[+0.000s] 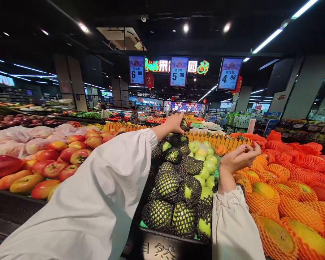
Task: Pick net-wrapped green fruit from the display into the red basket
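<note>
Fruit: green apple in black foam net (183, 124), back of green apple bin (162, 236), by yellow divider fence (219, 139).
Left hand (175, 122): closed over it from above.
Right hand (239, 157): open, empty, palm up, over bin's right edge.
Handling: likely firm, light; net grippy but can slide off, so grip around whole fruit.

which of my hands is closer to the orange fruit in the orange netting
Right. Your right hand hovers palm-up at the left edge of the orange-netted fruit. Your left hand is stretched far back over the green apples in black netting, away from them.
</note>
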### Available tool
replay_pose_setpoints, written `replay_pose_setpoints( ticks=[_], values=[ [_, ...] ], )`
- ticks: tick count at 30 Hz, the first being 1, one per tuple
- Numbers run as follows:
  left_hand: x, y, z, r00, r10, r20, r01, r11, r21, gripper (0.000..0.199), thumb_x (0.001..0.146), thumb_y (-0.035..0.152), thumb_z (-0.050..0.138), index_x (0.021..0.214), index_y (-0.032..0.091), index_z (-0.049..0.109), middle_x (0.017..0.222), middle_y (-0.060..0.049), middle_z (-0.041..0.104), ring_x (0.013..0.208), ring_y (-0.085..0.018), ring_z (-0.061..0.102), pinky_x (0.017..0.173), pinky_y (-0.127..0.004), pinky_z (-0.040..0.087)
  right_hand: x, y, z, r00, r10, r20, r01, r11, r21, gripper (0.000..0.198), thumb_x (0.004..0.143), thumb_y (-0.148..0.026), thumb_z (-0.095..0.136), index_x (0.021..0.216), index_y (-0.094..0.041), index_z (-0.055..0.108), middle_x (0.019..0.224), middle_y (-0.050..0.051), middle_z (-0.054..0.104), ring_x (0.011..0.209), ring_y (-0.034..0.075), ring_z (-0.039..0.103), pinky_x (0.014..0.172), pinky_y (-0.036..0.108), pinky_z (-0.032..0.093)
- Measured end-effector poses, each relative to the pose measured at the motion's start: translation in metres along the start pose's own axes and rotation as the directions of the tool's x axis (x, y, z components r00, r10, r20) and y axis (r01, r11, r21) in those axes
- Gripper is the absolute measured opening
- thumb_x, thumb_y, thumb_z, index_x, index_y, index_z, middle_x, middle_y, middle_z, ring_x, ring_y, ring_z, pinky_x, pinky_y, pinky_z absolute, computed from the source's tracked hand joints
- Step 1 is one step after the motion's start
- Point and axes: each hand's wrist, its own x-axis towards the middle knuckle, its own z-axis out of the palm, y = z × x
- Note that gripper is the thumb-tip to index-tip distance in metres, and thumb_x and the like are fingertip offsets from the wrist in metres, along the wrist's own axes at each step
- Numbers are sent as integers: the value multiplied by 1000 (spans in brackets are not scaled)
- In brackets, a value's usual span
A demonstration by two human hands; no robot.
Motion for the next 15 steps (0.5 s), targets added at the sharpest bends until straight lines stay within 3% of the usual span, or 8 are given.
replay_pose_setpoints(
  ticks=[4,7,9,11,13,15],
  values=[
    [-26,-31,19,968,-123,220,88,982,165,123,58,49,86,154,9,21,145,-32,42,126,-46,50,101,-48,45,-1,1,2,1000,3,3,-3,1000,0,38,94,-27,36,129,-14,43,108,14,66,105,33,60,87,46,40],
    [-40,-37,35,962,-135,237,98,982,162,116,60,53,83,153,11,28,150,-30,37,133,-48,42,103,-52,43,-2,4,4,1000,11,15,-11,1000,-13,38,93,-27,35,129,-15,43,107,14,67,103,33,61,84,45,41],
    [-42,-35,38,985,-43,168,34,998,52,101,67,60,75,148,11,38,150,-27,40,135,-45,40,105,-50,42,-2,6,6,1000,9,19,-9,1000,-14,38,93,-26,36,128,-16,43,107,14,67,102,33,61,83,45,41],
    [-38,-29,36,984,97,147,-79,989,-121,76,82,64,56,137,12,52,141,-21,52,127,-36,50,102,-42,44,-3,7,7,1000,-1,17,1,1000,-10,37,93,-26,37,127,-16,44,107,14,67,102,33,61,84,45,41],
    [-31,-19,35,954,242,178,-194,949,-249,54,91,55,45,119,14,65,125,-13,66,110,-25,62,93,-32,48,-2,9,8,1000,-12,10,12,1000,-7,35,93,-27,37,125,-16,46,107,15,67,101,33,61,84,46,41],
    [-23,-7,36,917,327,228,-263,926,-269,36,88,43,52,100,16,72,108,-7,73,95,-20,66,83,-26,49,-2,10,9,1000,-15,0,15,1000,-4,34,93,-28,38,123,-16,48,106,14,68,101,34,62,84,46,42]
  ],
)
